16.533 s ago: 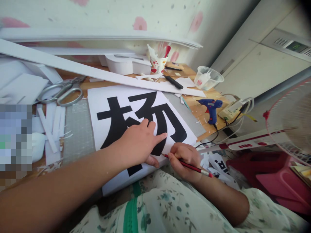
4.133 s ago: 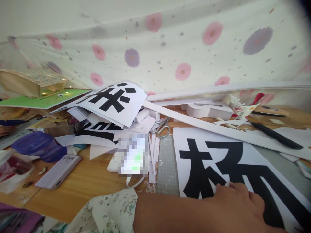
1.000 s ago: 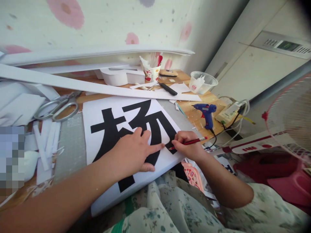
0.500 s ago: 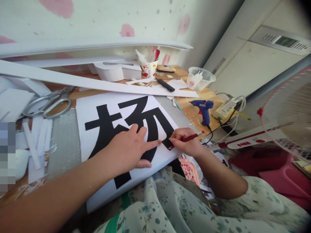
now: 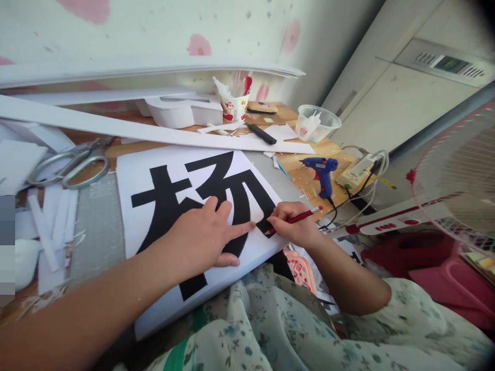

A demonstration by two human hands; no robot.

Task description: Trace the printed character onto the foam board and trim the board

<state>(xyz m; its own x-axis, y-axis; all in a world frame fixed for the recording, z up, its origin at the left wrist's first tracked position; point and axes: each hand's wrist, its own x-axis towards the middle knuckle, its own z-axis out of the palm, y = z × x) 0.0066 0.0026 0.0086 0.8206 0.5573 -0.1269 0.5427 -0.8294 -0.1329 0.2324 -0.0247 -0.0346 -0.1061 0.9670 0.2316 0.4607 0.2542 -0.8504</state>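
A large black cut-out character (image 5: 162, 185) lies on a white sheet (image 5: 127, 170) at the table's front edge. My left hand (image 5: 204, 232) rests on the character with its fingers spread, the index finger pointing right over the white gap beside a black stroke. In my right hand (image 5: 292, 221) is a red and black pencil (image 5: 305, 215), gripped near its point. The pencil's tip meets the lower end of the character's right stroke. Part of the character is hidden under my left hand and forearm.
Scissors (image 5: 87, 167) and white strips (image 5: 58, 221) lie at left on a grey cutting mat (image 5: 96, 221). Behind are a long white strip (image 5: 154, 135), a black-handled knife (image 5: 261, 134), a paper cup (image 5: 234, 108) and a plastic tub (image 5: 319, 123). A blue glue gun (image 5: 324, 172) and fan (image 5: 456, 190) are at right.
The whole view has shifted slightly, so things sit a little further left. My right hand and the pencil tip have moved slightly along the stroke's end; my left hand stays in place.
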